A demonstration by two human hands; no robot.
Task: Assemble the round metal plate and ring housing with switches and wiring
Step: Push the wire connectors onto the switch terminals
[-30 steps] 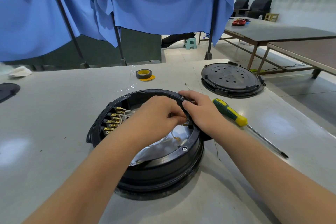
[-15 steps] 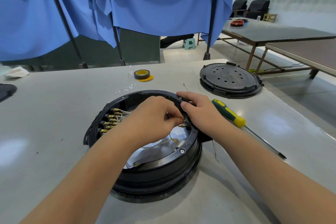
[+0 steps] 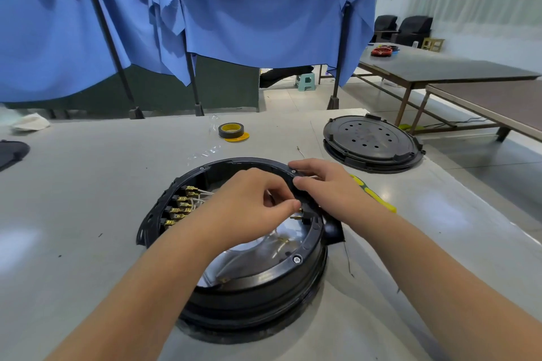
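Note:
A black ring housing (image 3: pixel 258 287) stands on the grey table in front of me, with a shiny round metal plate (image 3: pixel 249 255) inside it. A row of black switches with brass terminals and white wires (image 3: pixel 181 205) lines its inner left wall. My left hand (image 3: pixel 249 205) reaches inside the ring, thumb and fingers pinched on a small brass wire terminal (image 3: pixel 296 215) at the right wall. My right hand (image 3: pixel 325 187) grips the ring's right rim by a black switch part there. What lies under the hands is hidden.
A green-and-yellow screwdriver (image 3: pixel 372 193) lies just right of the ring, partly under my right wrist. A black perforated round cover (image 3: pixel 372 141) sits at the back right, a roll of tape (image 3: pixel 231 129) at the back centre. Blue curtains hang behind the table.
The view has shifted slightly. Both hands stay at the ring's right wall; my left fingers have worked a little at the terminal.

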